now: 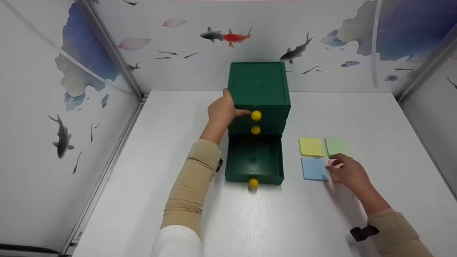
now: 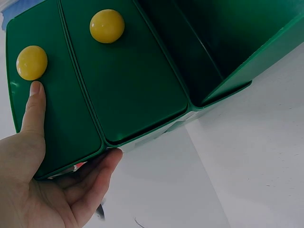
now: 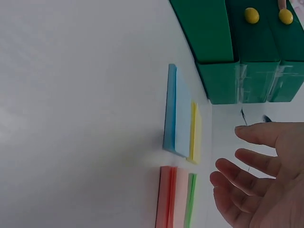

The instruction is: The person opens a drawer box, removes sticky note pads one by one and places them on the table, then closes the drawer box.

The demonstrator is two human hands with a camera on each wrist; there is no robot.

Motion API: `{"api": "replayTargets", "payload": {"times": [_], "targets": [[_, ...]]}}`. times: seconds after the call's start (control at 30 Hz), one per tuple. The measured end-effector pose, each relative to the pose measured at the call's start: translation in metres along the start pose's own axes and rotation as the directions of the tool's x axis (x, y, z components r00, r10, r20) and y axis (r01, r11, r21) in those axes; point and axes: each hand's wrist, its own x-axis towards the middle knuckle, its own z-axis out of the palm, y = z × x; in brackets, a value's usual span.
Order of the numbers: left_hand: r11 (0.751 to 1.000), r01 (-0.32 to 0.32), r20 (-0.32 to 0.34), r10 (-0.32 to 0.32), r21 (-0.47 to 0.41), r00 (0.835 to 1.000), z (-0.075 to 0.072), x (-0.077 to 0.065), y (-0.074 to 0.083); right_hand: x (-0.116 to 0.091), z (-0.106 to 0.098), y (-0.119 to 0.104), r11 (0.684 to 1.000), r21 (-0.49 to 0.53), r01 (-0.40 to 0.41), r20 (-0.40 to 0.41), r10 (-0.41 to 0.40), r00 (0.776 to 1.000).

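A green three-drawer cabinet (image 1: pixel 257 82) with yellow round knobs stands by the back wall. Its bottom drawer (image 1: pixel 237 178) is pulled out and nothing shows inside. My left hand (image 1: pixel 221 111) holds the cabinet's left front corner, the thumb laid across the top drawer's face right at its knob (image 2: pixel 32 62), the fingers along the side. To the right lie four-square sticky note pads: yellow (image 1: pixel 311 147), green (image 1: pixel 335 144), blue (image 1: pixel 314 169) and pink (image 3: pixel 179 199). Over the pink pad hovers my right hand (image 1: pixel 351 174), fingers loosely bent and holding nothing.
The white table (image 1: pixel 142 200) is bounded by a left panel (image 1: pixel 28 142) and a back panel (image 1: pixel 185 71) printed with fish and petals. A metal rail (image 1: pixel 107 171) runs along the table's left edge.
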Motion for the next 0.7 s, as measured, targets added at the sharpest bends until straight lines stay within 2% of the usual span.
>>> {"api": "replayTargets", "payload": {"times": [0.13, 0.3, 0.5, 0.63, 0.7], "targets": [[1.0, -0.011, -0.008, 0.01, -0.003, 1.0, -0.001, 0.0, 0.001, -0.001, 0.003, -0.012, 0.999, 0.025, 0.029, 0.007, -0.029, 1.0], [1.0, -0.021, -0.027, 0.021, -0.014, 0.999, -0.001, -0.001, 0.0, -0.004, 0.011, -0.027, 0.994, 0.032, 0.104, -0.003, -0.104, 0.995], [0.999, -0.036, -0.029, 0.036, -0.012, 0.999, 0.0, -0.002, -0.001, -0.006, 0.026, -0.048, 0.989, 0.087, 0.121, 0.069, -0.127, 0.989], [0.999, -0.031, -0.026, 0.031, -0.008, 0.999, 0.0, -0.002, -0.001, -0.007, 0.036, -0.058, 0.976, 0.119, 0.183, 0.108, -0.196, 0.975], [1.0, -0.029, -0.028, 0.029, -0.008, 0.999, 0.001, -0.002, -0.001, -0.007, 0.041, -0.061, 0.963, 0.13, 0.235, 0.122, -0.251, 0.96]]}}
